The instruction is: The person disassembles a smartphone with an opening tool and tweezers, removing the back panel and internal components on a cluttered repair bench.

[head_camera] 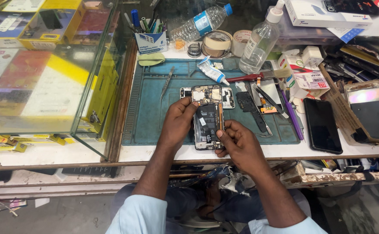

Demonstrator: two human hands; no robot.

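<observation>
Opened smartphone (207,118), back cover off, battery and board exposed, held upright over the near edge of the teal repair mat (150,121). Looks like mid-teardown, working at the phone's right edge near the side flex. Left hand (178,123) wraps the left edge, thumb up by the board, fingers closed on the frame. Right hand (237,145) pinches at the lower right edge, thumb and forefinger nearly closed; can't tell if a small part is between them. Next move calls for a fine, steady pull or press. Tweezers (167,83) lie on the mat, up and left of the phone.
</observation>
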